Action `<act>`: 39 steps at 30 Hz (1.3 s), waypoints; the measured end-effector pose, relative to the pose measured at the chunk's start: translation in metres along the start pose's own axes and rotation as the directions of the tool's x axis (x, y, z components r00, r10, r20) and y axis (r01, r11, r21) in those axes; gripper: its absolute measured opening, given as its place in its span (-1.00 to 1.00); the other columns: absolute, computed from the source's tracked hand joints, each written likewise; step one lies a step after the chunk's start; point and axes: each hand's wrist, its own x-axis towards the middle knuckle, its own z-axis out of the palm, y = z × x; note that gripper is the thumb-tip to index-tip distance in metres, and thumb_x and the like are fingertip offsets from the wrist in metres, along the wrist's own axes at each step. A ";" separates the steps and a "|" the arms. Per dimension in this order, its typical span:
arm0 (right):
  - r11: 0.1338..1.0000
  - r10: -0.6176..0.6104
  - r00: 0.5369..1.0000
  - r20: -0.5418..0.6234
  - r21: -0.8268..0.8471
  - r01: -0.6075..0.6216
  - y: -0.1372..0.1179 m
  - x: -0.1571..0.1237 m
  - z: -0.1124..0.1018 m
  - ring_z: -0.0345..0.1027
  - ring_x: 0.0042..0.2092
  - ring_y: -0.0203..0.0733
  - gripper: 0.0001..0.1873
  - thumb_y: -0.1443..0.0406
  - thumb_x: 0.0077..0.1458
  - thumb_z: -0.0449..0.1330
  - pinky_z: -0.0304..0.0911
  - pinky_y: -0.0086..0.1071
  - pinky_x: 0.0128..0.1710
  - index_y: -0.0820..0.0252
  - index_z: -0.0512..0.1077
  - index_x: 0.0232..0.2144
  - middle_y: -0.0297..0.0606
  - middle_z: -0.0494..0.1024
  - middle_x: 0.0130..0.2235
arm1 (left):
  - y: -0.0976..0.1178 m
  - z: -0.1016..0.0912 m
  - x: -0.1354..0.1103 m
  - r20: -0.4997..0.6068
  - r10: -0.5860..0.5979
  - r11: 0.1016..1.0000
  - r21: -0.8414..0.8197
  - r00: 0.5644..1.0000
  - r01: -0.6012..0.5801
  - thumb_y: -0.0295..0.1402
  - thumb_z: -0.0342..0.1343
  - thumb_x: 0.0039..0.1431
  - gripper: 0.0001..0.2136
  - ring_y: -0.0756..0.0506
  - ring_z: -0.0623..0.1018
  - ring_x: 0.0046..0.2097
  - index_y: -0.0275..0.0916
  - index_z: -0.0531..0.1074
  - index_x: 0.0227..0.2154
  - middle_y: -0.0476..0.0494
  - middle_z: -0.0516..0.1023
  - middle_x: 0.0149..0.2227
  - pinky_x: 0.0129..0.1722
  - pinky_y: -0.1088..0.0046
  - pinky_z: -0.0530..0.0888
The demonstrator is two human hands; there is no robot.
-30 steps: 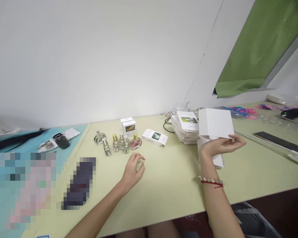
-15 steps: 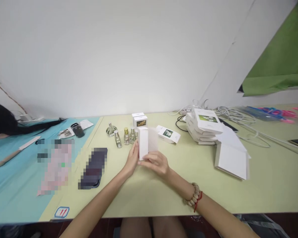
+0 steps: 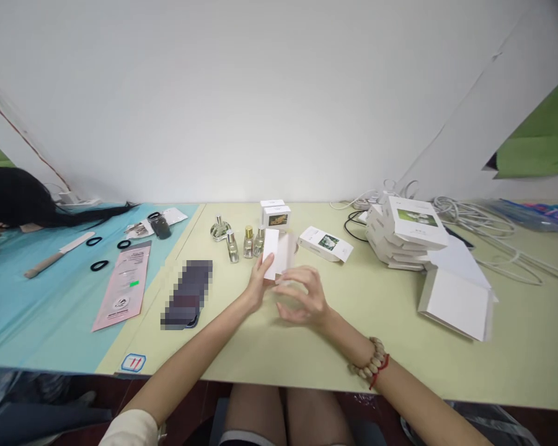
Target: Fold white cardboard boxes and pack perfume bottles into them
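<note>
A white cardboard box point(image 3: 272, 254) is held upright but slightly tilted in my left hand point(image 3: 258, 282), its fingers wrapped round the lower left side. Just to the right of the box, my right hand point(image 3: 304, 297) has its fingers curled and apart, with nothing visible between them; motion blurs the fingertips a little. Close behind the box stand small glass bottles: one with a silver cap point(image 3: 232, 246), one with a gold cap point(image 3: 248, 241) and another silver-capped one point(image 3: 259, 240) partly covered by the box. A rounder bottle point(image 3: 220, 229) is farther back.
Two small white boxes point(image 3: 275, 217) stand near the wall. A white box with a plant picture point(image 3: 325, 243) lies flat. At right are stacked cartons point(image 3: 407, 232), an open carton point(image 3: 456, 300) and cables. At left are a phone point(image 3: 188, 294), a pink packet point(image 3: 123, 288), a knife point(image 3: 58, 255) and another person.
My right hand has come off the box and moved slightly right, its fingers spreading. The left hand keeps the box, now more tilted. The whole view has shifted.
</note>
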 end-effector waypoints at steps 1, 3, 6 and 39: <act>0.997 0.075 0.995 -0.063 -0.027 -0.077 0.002 0.001 -0.001 0.37 -0.15 -0.06 -0.66 0.22 -0.13 0.24 0.31 -0.08 -0.19 -0.06 0.39 -0.21 -0.23 0.43 -0.20 | 0.001 0.000 0.000 0.004 -0.040 0.998 -0.037 0.999 0.040 0.04 0.01 0.03 -0.46 -0.19 0.50 -0.12 -0.26 0.33 -0.05 -0.22 0.51 -0.15 -0.14 0.24 0.44; 0.958 0.281 0.947 -0.154 -0.005 -0.285 0.009 0.005 -0.004 0.29 -0.03 0.03 -0.46 0.17 -0.19 0.29 0.27 0.00 -0.10 -0.02 0.30 -0.08 -0.15 0.35 -0.08 | 0.004 0.000 0.000 0.053 -0.116 0.988 -0.094 0.992 0.120 0.08 -0.04 0.04 -0.43 -0.21 0.51 -0.12 -0.27 0.34 -0.04 -0.24 0.51 -0.13 -0.11 0.18 0.43; 0.786 0.604 0.794 -0.073 0.220 -0.578 0.019 0.007 -0.004 0.19 0.09 0.04 -0.13 0.14 -0.21 0.31 0.28 -0.03 -0.07 0.01 0.02 0.14 -0.05 0.20 0.10 | 0.004 0.001 -0.003 0.136 -0.207 0.970 -0.097 0.969 0.221 0.09 -0.06 0.04 -0.44 -0.20 0.50 -0.09 -0.21 0.34 -0.03 -0.20 0.51 -0.10 -0.07 0.17 0.40; 0.649 0.699 0.695 0.167 0.260 -0.715 0.030 0.003 -0.008 0.18 0.07 -0.09 -0.59 0.13 0.15 -0.01 0.31 -0.27 -0.21 0.02 0.12 0.04 -0.16 0.18 0.13 | -0.010 0.003 0.001 0.004 0.147 0.941 0.306 0.989 -0.141 -0.01 -0.16 0.18 -0.52 -0.15 0.46 -0.07 -0.29 0.34 -0.07 -0.22 0.48 -0.09 -0.08 0.36 0.38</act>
